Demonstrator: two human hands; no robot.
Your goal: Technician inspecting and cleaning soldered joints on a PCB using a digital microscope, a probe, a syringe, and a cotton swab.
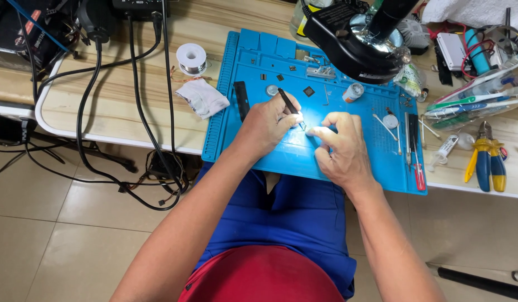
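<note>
Left hand: our left hand (265,124) is clenched around a thin black tool (289,104), held like a pen, its shaft slanting up and away from the fingers.
Tool tip: the pale tip sticks out just below and to the right of the left thumb and points down at the blue work mat (292,154).
Right hand: our right hand (340,146) is curled, knuckles up, with its fingertips (317,132) pressed to the mat; whether they pinch anything we cannot tell.
Small part: a tiny pale piece (307,128) lies right at the tool's tip, between the two grips and touching or just beside the right fingertips.
Gap between hands: narrow; the hands are near but apart.
Beyond the left grip: small dark chips (308,91) and a round silver cell (271,89) sit on the mat, above the knuckles.
Left of the left grip: a white cloth (202,98) and a solder spool (191,58) lie off the mat, well apart.
Right of the right grip: tweezers (408,140) and a red-handled screwdriver (419,170) lie along the mat's edge.
Farther right: yellow-and-blue pliers (485,159) rest on the bench.
</note>
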